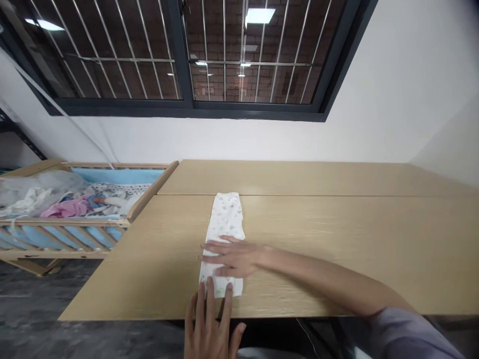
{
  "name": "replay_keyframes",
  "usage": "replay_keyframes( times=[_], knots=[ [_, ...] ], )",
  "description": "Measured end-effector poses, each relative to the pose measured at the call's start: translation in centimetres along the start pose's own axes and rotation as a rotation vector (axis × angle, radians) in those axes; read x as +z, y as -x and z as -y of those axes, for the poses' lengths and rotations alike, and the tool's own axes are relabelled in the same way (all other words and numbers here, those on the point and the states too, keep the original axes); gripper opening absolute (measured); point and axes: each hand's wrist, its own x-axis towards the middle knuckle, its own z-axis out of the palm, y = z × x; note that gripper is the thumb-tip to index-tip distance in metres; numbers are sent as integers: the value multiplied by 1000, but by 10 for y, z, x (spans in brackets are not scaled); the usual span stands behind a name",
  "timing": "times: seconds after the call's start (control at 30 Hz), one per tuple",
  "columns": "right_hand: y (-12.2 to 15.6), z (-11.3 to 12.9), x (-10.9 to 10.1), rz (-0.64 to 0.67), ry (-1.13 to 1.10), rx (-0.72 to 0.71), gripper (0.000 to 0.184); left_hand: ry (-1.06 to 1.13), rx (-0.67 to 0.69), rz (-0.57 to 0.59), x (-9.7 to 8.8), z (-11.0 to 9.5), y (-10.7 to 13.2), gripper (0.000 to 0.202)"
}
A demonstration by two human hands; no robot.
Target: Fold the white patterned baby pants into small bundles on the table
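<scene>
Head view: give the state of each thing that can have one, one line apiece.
white printed cloth: folded into a long narrow strip, flat on the table.
right hand: open, palm down across the cloth.
left hand: open, fingertips on the cloth's near end.
crib: holding a heap of clothes.
window: barred, looks shut.

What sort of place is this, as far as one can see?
Probably a plain indoor room used for baby things: a wooden crib holding small clothes beside a long wooden table, under a barred window facing a brick wall.
</scene>
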Motion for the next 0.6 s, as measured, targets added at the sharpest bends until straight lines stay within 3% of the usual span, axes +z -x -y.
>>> replay_keyframes(
  times=[0.1, 0.23, 0.37, 0.47, 0.6],
  knots=[
    [-16, -46, -20, 12, 33, 100, 62, -16, 3, 9, -1, -1, -2, 67],
    [-33, -111, -53, -92, 100, 272, 59, -33, 13, 3, -1, -1, -1, 66],
    [-41, -147, -70, -165, 168, 353, 52, -36, 20, -23, 1, 1, -2, 61],
    [-43, -139, -72, -201, 256, 345, 52, 8, 24, -68, 3, 8, -5, 52],
    [-32, -83, -67, -295, 324, 258, 48, 178, 9, -70, 1, 32, -14, 43]
  ],
)
